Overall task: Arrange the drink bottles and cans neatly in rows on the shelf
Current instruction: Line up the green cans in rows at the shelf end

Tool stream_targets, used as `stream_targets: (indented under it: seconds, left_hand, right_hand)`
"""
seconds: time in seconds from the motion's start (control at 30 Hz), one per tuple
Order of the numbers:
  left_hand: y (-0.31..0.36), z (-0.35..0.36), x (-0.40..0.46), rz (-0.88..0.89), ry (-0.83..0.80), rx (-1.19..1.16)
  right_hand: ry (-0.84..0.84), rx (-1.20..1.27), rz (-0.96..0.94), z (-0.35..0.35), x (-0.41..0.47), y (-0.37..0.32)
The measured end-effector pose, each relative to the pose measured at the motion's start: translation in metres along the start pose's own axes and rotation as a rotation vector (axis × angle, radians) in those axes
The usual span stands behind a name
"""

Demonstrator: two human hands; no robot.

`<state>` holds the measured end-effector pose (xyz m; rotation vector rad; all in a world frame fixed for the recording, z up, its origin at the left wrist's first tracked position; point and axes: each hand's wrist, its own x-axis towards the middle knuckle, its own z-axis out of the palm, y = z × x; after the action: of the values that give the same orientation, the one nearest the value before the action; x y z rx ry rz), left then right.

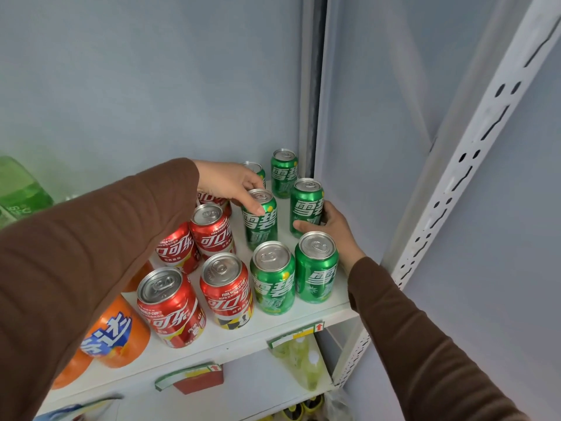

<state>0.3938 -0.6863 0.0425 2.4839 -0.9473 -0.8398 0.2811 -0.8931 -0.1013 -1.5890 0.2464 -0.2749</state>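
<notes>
Green Sprite cans stand in two rows at the right end of the white shelf [331,302]. My left hand [230,183] grips the top of a green can in the middle [262,229]. My right hand [334,226] wraps around the green can beside it [305,205], close to the side wall. Two more green cans [273,281] [315,268] stand at the front, two at the back [283,171]. Red Coca-Cola cans [227,290] [170,305] [212,229] stand in rows to the left, partly hidden by my left sleeve.
Orange Fanta bottles [115,332] lie under my left arm at the shelf's left. A green bottle [18,189] stands far left. A perforated white upright [455,183] frames the right side. Yellow-green bottles [306,363] sit on the lower shelf; price-tag holders line the front edge.
</notes>
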Motion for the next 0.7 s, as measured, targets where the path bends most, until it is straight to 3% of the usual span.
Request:
stream_targets:
  seconds: [0.23, 0.7]
  left_hand:
    - [-0.001, -0.013, 0.0, 0.03, 0.029, -0.183]
    - [0.022, -0.036, 0.014, 0.001, 0.037, -0.136]
  right_hand:
    - [0.014, 0.093, -0.005, -0.002, -0.003, -0.018]
    - [0.053, 0.239, -0.028, 0.002, 0.003, -0.027]
